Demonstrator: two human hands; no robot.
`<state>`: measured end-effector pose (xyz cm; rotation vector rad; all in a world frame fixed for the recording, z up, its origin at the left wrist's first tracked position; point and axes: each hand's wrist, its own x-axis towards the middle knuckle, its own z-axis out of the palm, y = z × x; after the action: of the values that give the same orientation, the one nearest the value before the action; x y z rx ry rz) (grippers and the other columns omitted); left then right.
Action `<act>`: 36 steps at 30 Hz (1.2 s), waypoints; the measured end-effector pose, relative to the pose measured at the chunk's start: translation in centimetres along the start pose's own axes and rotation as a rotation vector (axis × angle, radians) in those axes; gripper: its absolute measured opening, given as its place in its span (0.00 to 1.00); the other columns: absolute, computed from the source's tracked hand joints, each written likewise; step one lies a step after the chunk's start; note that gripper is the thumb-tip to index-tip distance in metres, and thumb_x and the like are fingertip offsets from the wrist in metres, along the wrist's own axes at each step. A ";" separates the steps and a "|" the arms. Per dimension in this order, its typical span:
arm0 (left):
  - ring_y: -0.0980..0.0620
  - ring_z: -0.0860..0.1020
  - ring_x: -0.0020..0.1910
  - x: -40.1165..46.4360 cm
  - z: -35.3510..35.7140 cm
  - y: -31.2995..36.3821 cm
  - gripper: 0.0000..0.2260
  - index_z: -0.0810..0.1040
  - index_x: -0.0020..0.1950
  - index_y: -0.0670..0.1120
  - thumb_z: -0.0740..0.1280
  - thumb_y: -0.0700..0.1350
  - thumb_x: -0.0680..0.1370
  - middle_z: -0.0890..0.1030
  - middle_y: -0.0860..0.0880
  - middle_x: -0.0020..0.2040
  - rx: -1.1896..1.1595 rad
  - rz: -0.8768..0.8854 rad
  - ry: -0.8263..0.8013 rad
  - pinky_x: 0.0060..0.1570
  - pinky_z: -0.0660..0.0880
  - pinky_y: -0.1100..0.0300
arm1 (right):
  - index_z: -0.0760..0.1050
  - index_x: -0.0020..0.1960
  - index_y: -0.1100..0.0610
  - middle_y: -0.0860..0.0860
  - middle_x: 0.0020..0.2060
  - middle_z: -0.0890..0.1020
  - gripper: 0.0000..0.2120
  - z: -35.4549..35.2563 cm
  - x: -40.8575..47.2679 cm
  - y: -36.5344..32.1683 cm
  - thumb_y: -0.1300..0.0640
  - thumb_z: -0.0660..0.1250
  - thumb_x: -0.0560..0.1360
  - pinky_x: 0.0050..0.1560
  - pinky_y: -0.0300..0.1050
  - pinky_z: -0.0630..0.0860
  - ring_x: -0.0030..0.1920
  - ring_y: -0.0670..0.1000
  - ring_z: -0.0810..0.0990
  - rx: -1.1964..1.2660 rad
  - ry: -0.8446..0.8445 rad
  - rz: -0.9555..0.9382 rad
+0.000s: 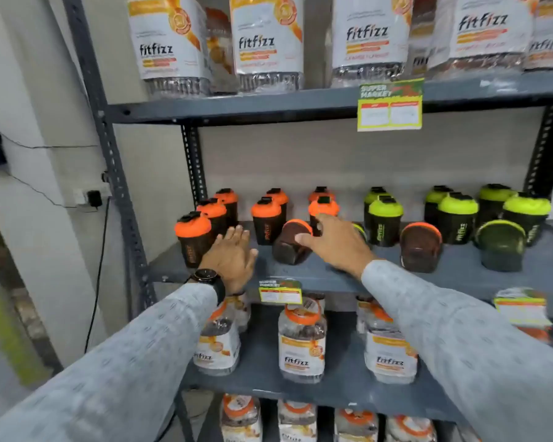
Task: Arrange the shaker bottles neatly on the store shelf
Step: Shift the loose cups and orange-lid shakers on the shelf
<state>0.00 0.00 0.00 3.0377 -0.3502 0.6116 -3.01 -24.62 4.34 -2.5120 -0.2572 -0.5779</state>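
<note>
With my right hand (334, 242) touching the toppled orange-lidded dark plastic shaker bottle (292, 241) and my open left hand (233, 258) empty, I'd clasp its body and stand it upright in the orange row

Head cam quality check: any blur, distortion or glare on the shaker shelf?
Head view: wide-angle bend bows the rack upright; motion blur smears both sleeves and the frame edges; shaker bottles mid-frame read fairly sharp; lighting soft and even, no hard glare; right hand partly hides a tipped bottle.
</note>
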 end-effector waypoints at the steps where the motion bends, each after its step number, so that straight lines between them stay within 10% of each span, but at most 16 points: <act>1: 0.42 0.53 0.81 0.2 1.1 -0.4 0.28 0.55 0.81 0.40 0.49 0.54 0.85 0.55 0.40 0.82 0.004 0.005 -0.058 0.79 0.52 0.46 | 0.79 0.57 0.57 0.56 0.51 0.84 0.24 1.3 1.1 -0.1 0.38 0.73 0.74 0.48 0.52 0.76 0.53 0.60 0.82 0.059 -0.048 0.082; 12: 0.45 0.57 0.81 2.4 8.6 -2.3 0.30 0.61 0.80 0.45 0.46 0.60 0.83 0.61 0.44 0.81 -0.132 -0.030 -0.147 0.79 0.50 0.47 | 0.68 0.75 0.54 0.57 0.71 0.74 0.42 9.7 9.2 1.3 0.33 0.74 0.70 0.34 0.51 0.77 0.57 0.60 0.77 0.644 -0.187 0.781; 21: 0.48 0.56 0.81 2.1 9.1 -2.2 0.30 0.58 0.81 0.45 0.45 0.59 0.83 0.59 0.45 0.82 -0.136 -0.027 -0.101 0.80 0.48 0.51 | 0.72 0.64 0.58 0.59 0.49 0.84 0.32 11.1 11.9 1.3 0.52 0.83 0.66 0.45 0.59 0.84 0.46 0.61 0.86 0.866 -0.242 0.867; 27: 0.48 0.56 0.81 2.0 8.8 -2.0 0.30 0.57 0.82 0.45 0.45 0.59 0.83 0.59 0.45 0.82 -0.131 -0.028 -0.100 0.80 0.49 0.50 | 0.74 0.60 0.57 0.62 0.51 0.84 0.35 11.3 10.8 -0.1 0.55 0.84 0.57 0.46 0.69 0.84 0.46 0.65 0.87 1.010 -0.044 0.779; 36: 0.47 0.56 0.81 1.8 8.7 -2.1 0.30 0.57 0.82 0.44 0.45 0.58 0.83 0.58 0.45 0.82 -0.133 -0.021 -0.111 0.80 0.49 0.50 | 0.65 0.65 0.48 0.50 0.58 0.78 0.39 13.1 5.2 -2.7 0.43 0.81 0.62 0.46 0.43 0.72 0.52 0.52 0.76 0.518 0.383 0.318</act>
<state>5.38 1.09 -7.30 2.9500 -0.3471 0.4016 5.42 -14.82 -2.00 -1.8502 0.1242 -0.7339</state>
